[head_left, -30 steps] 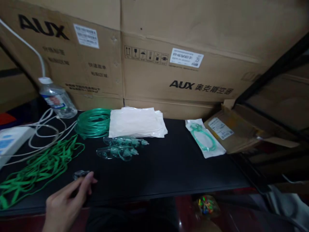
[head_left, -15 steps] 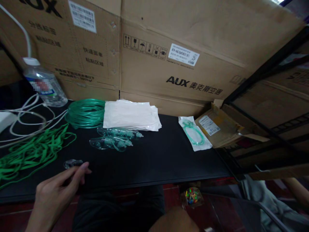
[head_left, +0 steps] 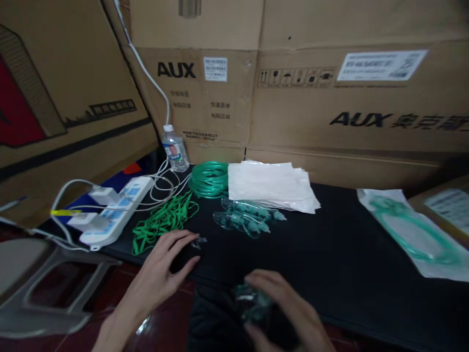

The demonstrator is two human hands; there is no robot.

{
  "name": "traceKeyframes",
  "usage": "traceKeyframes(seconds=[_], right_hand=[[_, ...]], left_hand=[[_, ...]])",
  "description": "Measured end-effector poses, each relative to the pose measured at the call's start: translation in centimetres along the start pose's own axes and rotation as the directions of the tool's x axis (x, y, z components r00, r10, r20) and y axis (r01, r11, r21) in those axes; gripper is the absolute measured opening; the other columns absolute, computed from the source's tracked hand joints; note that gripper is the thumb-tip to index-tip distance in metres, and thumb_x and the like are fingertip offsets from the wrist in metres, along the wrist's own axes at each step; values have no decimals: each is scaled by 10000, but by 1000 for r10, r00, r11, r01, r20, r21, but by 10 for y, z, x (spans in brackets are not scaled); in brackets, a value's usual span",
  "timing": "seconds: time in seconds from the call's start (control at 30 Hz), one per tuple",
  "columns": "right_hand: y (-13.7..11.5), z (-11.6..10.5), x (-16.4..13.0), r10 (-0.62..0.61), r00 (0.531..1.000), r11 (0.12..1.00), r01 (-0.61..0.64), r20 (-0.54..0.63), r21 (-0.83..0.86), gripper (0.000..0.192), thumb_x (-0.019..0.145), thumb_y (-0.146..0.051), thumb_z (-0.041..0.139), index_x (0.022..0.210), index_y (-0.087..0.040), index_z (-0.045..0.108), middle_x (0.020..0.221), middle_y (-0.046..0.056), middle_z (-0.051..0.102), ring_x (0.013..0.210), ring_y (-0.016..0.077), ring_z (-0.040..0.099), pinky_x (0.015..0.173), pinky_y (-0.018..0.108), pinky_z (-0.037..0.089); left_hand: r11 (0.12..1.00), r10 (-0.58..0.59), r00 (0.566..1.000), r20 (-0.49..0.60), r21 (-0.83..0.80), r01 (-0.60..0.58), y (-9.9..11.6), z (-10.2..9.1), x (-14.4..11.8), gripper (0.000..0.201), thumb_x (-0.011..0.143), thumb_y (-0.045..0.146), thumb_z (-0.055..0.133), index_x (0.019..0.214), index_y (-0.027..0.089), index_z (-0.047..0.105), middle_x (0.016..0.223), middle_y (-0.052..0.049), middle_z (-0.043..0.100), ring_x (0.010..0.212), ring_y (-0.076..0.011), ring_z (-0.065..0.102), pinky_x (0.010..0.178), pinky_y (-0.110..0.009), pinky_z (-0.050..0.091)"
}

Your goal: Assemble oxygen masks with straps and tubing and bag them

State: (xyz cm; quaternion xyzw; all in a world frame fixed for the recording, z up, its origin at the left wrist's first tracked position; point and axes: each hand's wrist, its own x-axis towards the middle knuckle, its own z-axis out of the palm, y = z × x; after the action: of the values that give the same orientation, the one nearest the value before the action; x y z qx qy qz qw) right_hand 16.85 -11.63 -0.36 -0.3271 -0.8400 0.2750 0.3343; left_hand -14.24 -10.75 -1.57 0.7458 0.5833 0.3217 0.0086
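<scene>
A small clear plastic piece (head_left: 199, 241) lies near the front edge of the black table (head_left: 330, 264), just off the fingertips of the left hand (head_left: 166, 261), whose fingers are spread flat. The right hand (head_left: 282, 308) curls its fingers around a blurred greenish clear part (head_left: 252, 300). Beyond lie green straps (head_left: 161, 222), clear masks (head_left: 249, 220) and white bags (head_left: 271, 186).

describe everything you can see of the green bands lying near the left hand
The green bands are a loose, tangled heap of thin, flat, bright green strips, like elastic straps, lying flat on the black table. They sit between the white power strip and the coiled green tubing, with white cables beside them. The left hand rests just in front of the heap, apparently not touching it.
</scene>
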Motion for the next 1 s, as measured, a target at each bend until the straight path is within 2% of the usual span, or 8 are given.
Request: traceKeyframes(seconds=[0.07, 0.13, 0.23, 0.3, 0.5, 0.83, 1.0], right_hand=[[22, -8, 2, 173, 968, 979, -148, -184, 140, 451, 914, -267, 704, 1353, -302, 608, 1236, 58, 774, 1074, 246, 774, 915, 297, 637], [39, -16, -1, 319, 903, 932, -244, -289, 268, 353, 895, -311, 732, 1243, -290, 679, 1140, 50, 814, 974, 228, 806, 853, 251, 645], [50, -22, -6, 454, 831, 863, -319, -323, 392, 372, 818, -409, 806, 1155, -271, 733, 1032, 59, 840, 851, 235, 824, 803, 253, 655], [48, -23, -5, 496, 816, 833, -350, -297, 427, 382, 802, -421, 816, 1141, -258, 747, 1007, 69, 843, 817, 237, 825, 794, 254, 656], [40, -24, -1, 439, 848, 864, -308, -296, 399, 348, 792, -306, 829, 1133, -313, 760, 1087, 11, 836, 940, 193, 811, 844, 177, 611], [50, -21, -9, 355, 889, 924, -287, -291, 252, 379, 848, -298, 783, 1221, -333, 728, 1169, -1, 810, 1000, 200, 790, 911, 230, 617], [50, -21, -8, 318, 903, 934, -245, -288, 261, 378, 850, -277, 773, 1221, -328, 725, 1166, -3, 809, 1004, 199, 786, 882, 220, 622]], left_hand=[[997, 56, 988, 142, 37, -62, -8, -1, 8, 417, 997, 428, 617, 1382, 269, 629, 1397, -91, 647, 1292, -278, 609, 1098, -463, 513], [995, 81, 971, 224, 41, -92, -12, 1, 13, 434, 1022, 439, 583, 1425, 278, 596, 1439, -80, 622, 1316, -270, 596, 1119, -470, 499], [994, 98, 958, 268, 26, -109, -14, 3, 16, 408, 1042, 431, 555, 1427, 301, 589, 1406, -58, 641, 1285, -246, 614, 1110, -447, 511], [993, 110, 948, 300, 14, -119, -14, 2, 17, 386, 1049, 412, 549, 1419, 308, 593, 1384, -52, 647, 1268, -233, 619, 1107, -432, 514], [991, 108, 924, 366, 39, -131, -12, -3, 28, 364, 1045, 442, 546, 1375, 315, 630, 1330, -45, 643, 1225, -224, 634, 1098, -403, 522], [989, 113, 892, 438, 37, -143, -10, -7, 44, 307, 1025, 452, 588, 1299, 328, 650, 1270, -24, 654, 1204, -207, 643, 1073, -360, 527], [976, 158, 899, 408, 71, -204, -4, -10, 51, 297, 1019, 436, 603, 1277, 307, 675, 1277, -42, 645, 1180, -210, 651, 1055, -359, 530]])
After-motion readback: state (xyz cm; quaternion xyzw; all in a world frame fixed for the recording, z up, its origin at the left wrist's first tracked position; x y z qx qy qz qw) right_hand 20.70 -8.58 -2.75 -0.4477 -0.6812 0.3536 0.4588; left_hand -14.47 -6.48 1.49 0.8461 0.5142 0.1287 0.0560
